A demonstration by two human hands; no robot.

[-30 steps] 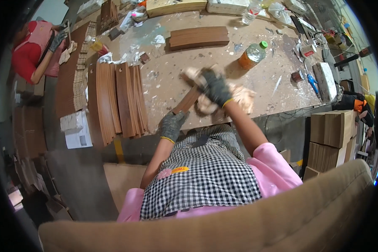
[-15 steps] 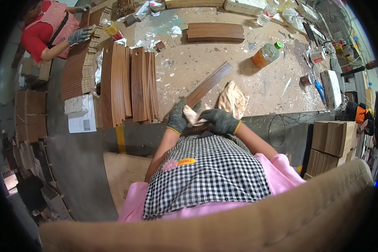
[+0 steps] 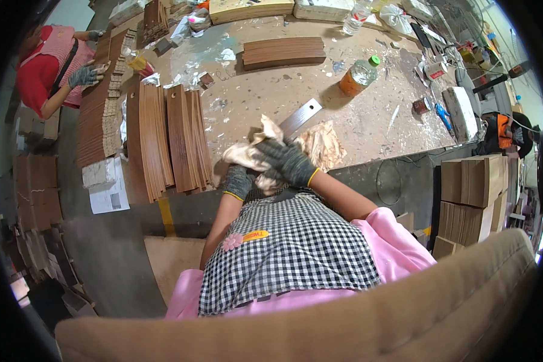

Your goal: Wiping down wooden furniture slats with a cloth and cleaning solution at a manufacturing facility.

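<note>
My right hand [image 3: 288,163], in a dark grey knit glove with a yellow cuff, is closed on a crumpled cream cloth [image 3: 247,155]. The cloth lies across a flat wooden slat [image 3: 300,117]. Only the slat's far end shows, with a round hole in it and a bright sheen. At the table's near edge, my gloved left hand [image 3: 238,181] is at the near end of the slat; the cloth hides most of its fingers. A second crumpled cream cloth [image 3: 323,145] lies on the table just right of my right hand.
Upright stacks of brown slats [image 3: 187,136] stand at the left. A short slat stack [image 3: 283,53] lies farther back. A green-capped bottle [image 3: 357,77] of orange liquid stands right of centre. Across the left side, a person [image 3: 57,69] in red handles more slats. Cartons [image 3: 470,199] stand right.
The cloth in my right hand has moved up and over the slat, covering most of it. The far end now shows a hole and a brighter sheen. The whole view has shifted slightly.
</note>
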